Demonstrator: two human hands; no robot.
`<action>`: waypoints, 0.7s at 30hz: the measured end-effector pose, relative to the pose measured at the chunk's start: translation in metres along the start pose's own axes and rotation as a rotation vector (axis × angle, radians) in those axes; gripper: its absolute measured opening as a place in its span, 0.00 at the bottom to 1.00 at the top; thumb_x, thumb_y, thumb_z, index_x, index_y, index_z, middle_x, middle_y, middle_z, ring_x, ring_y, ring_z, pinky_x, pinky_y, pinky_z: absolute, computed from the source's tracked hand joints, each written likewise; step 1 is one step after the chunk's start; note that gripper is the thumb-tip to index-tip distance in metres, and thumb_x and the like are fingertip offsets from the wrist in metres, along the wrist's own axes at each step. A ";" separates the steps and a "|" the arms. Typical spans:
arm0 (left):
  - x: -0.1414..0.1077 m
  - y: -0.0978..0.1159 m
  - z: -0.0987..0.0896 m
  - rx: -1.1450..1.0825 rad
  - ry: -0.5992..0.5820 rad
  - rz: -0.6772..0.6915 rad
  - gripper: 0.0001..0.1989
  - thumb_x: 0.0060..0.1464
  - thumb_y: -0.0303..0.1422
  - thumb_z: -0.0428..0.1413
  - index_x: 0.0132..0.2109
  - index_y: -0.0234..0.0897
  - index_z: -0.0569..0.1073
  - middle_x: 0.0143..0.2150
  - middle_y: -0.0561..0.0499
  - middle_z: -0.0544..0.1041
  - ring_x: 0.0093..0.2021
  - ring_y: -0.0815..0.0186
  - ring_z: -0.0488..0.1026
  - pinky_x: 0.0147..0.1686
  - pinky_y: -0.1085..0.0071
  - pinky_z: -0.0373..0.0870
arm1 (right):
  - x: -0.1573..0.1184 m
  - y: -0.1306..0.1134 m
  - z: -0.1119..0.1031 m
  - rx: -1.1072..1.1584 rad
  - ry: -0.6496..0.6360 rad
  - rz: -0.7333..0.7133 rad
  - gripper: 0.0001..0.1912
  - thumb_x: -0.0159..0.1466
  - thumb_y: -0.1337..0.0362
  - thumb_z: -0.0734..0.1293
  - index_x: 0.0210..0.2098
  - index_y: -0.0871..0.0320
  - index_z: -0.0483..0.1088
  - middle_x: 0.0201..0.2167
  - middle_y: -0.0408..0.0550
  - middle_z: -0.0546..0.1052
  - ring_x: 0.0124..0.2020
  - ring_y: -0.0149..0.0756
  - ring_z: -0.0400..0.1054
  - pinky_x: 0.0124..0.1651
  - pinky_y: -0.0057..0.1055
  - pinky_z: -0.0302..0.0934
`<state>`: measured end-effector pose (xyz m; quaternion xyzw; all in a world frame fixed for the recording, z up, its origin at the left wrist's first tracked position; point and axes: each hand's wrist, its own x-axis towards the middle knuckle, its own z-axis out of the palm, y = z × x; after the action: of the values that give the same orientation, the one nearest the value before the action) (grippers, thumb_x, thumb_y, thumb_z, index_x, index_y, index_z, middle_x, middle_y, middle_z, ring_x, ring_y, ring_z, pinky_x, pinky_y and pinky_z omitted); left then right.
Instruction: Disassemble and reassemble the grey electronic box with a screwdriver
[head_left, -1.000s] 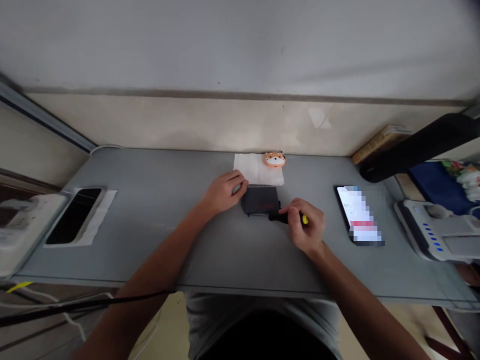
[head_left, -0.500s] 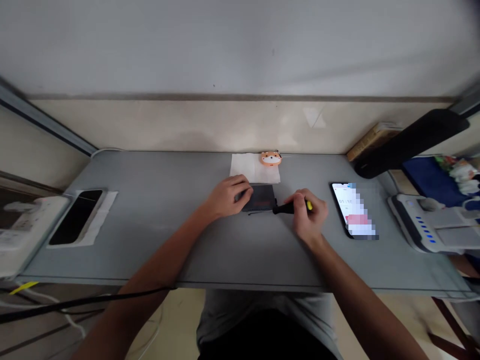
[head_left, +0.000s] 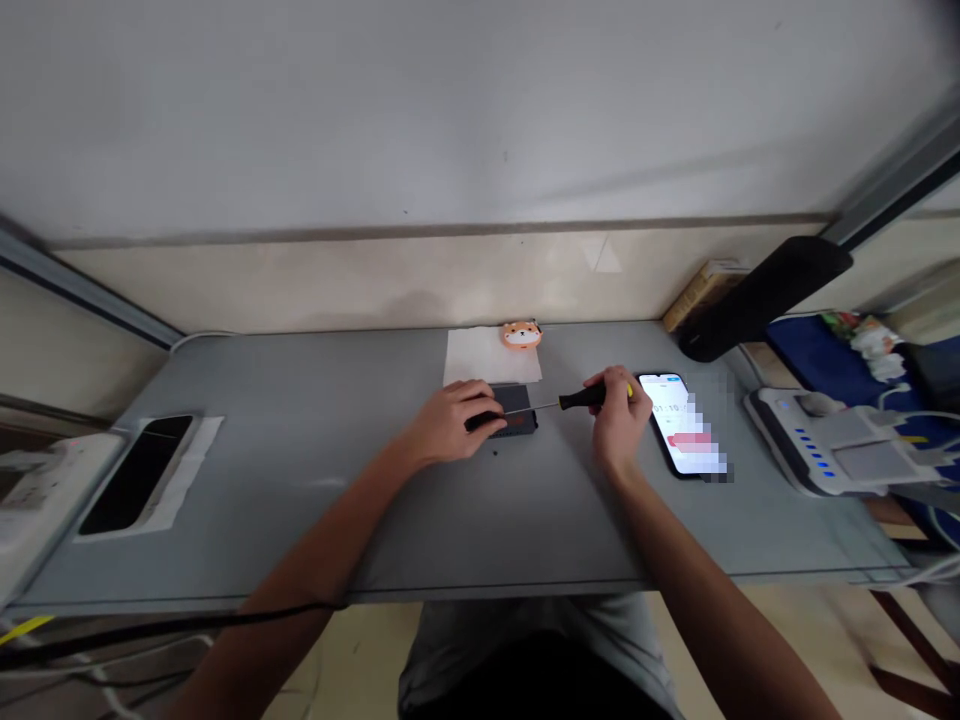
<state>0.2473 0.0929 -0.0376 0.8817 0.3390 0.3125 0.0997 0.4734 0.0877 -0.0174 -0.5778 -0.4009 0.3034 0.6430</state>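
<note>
A flat dark box (head_left: 514, 400) lies on the grey desk near its middle. My left hand (head_left: 450, 422) is closed on the box's left end, thumb toward me and fingers over the top. In my right hand (head_left: 621, 408) is a screwdriver (head_left: 577, 398) with a black and yellow handle, gripped by the handle. Its thin metal shaft points left across the top of the box, its tip near my left fingertips. Whether the tip touches anything, I cannot tell. A tiny dark piece (head_left: 495, 453) lies on the desk just in front of the box.
Behind the box are a white paper sheet (head_left: 472, 355) and an orange animal-face case (head_left: 521, 335). A lit phone (head_left: 679, 425) lies right of my right hand, with a power strip (head_left: 817, 440) beyond. A black cylinder (head_left: 765, 300) leans back right; another phone (head_left: 139, 475) lies far left.
The screwdriver's shaft has moved from the box's near edge up over its top. A tiny dark piece now shows on the desk in front. The whole view has shifted slightly.
</note>
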 end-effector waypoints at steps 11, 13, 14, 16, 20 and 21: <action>0.001 0.001 -0.005 -0.005 -0.025 -0.001 0.11 0.64 0.29 0.51 0.42 0.38 0.79 0.41 0.44 0.79 0.40 0.61 0.78 0.43 0.62 0.76 | -0.002 0.000 -0.004 -0.064 -0.187 -0.151 0.17 0.61 0.59 0.62 0.17 0.55 0.67 0.16 0.40 0.64 0.21 0.30 0.58 0.26 0.30 0.54; 0.001 0.000 -0.004 0.006 -0.024 -0.001 0.11 0.64 0.29 0.51 0.42 0.38 0.79 0.41 0.45 0.79 0.40 0.61 0.78 0.43 0.63 0.76 | -0.006 0.000 -0.002 -0.094 -0.255 -0.175 0.18 0.62 0.58 0.62 0.18 0.55 0.67 0.16 0.40 0.65 0.21 0.30 0.59 0.26 0.30 0.55; 0.001 0.000 -0.003 0.011 -0.024 -0.002 0.11 0.63 0.29 0.51 0.42 0.38 0.79 0.40 0.45 0.79 0.40 0.61 0.78 0.43 0.63 0.76 | -0.008 0.000 -0.001 -0.106 -0.283 -0.187 0.18 0.63 0.58 0.62 0.18 0.55 0.67 0.16 0.40 0.65 0.21 0.30 0.59 0.27 0.30 0.55; 0.001 0.000 -0.003 0.015 -0.022 -0.001 0.11 0.63 0.28 0.51 0.42 0.38 0.79 0.40 0.45 0.79 0.40 0.61 0.77 0.43 0.63 0.76 | -0.012 0.000 0.001 -0.122 -0.325 -0.201 0.19 0.64 0.57 0.61 0.19 0.55 0.67 0.17 0.39 0.65 0.21 0.30 0.60 0.27 0.30 0.55; 0.002 0.003 -0.008 -0.027 -0.040 -0.029 0.10 0.64 0.30 0.52 0.43 0.38 0.79 0.40 0.45 0.78 0.41 0.61 0.77 0.43 0.63 0.76 | -0.015 0.000 0.002 -0.108 -0.329 -0.180 0.19 0.63 0.57 0.61 0.18 0.55 0.67 0.16 0.39 0.64 0.20 0.30 0.58 0.26 0.30 0.55; 0.002 0.004 -0.010 -0.049 -0.058 -0.048 0.10 0.65 0.31 0.53 0.43 0.38 0.79 0.41 0.45 0.78 0.42 0.61 0.77 0.44 0.63 0.76 | -0.014 0.000 0.001 -0.098 -0.308 -0.170 0.18 0.63 0.57 0.62 0.18 0.55 0.68 0.16 0.39 0.64 0.20 0.30 0.58 0.26 0.30 0.55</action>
<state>0.2448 0.0907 -0.0273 0.8794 0.3493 0.2923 0.1385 0.4653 0.0764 -0.0195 -0.5193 -0.5563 0.3129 0.5683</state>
